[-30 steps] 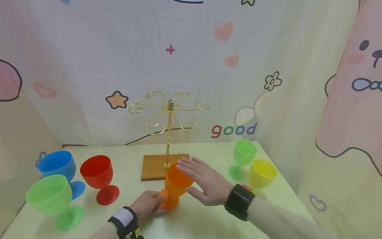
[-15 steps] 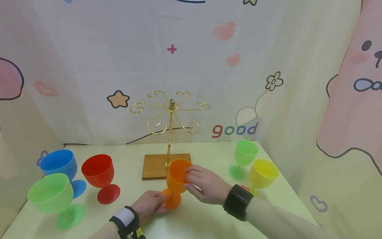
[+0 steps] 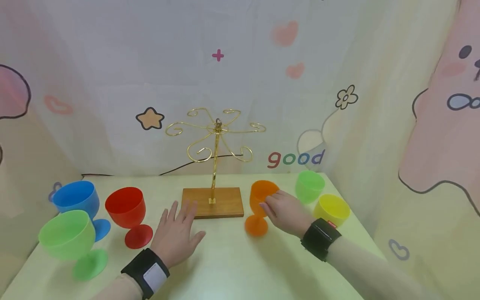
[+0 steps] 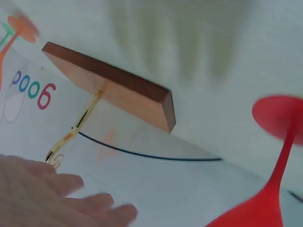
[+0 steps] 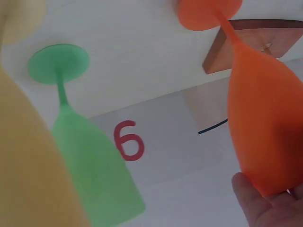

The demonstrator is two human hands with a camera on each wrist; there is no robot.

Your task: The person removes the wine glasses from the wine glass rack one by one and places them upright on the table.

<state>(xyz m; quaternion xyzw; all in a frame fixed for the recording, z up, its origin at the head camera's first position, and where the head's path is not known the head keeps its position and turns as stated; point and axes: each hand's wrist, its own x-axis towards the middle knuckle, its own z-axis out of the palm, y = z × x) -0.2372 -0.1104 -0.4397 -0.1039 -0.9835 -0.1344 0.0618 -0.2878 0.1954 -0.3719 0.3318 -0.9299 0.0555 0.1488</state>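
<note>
My right hand point(image 3: 286, 211) pinches the bowl of an orange goblet point(image 3: 256, 225) near its rim, just right of the wooden base point(image 3: 232, 200). In the right wrist view, the thumb lies against the orange bowl point(image 5: 265, 118); the other fingers are mostly hidden behind it. My left hand point(image 3: 174, 239) hovers palm down with straight, spread fingers, holding nothing. It is between the red goblet point(image 3: 125, 208) and the wooden base. A gold stand point(image 3: 214, 166) with curled arms rises from that base.
On the left are a blue goblet point(image 3: 76, 200) and a large green goblet point(image 3: 67, 235). To the right are a small green goblet point(image 3: 309, 186) and a yellow goblet point(image 3: 331, 209), close to my right hand. A printed curtain point(image 3: 180, 62) hangs behind the table point(image 3: 225, 271).
My left hand has let go of the orange goblet's foot and moved left, fingers spreading. My right hand has taken the goblet's bowl and carried it right, away from the stand's base.
</note>
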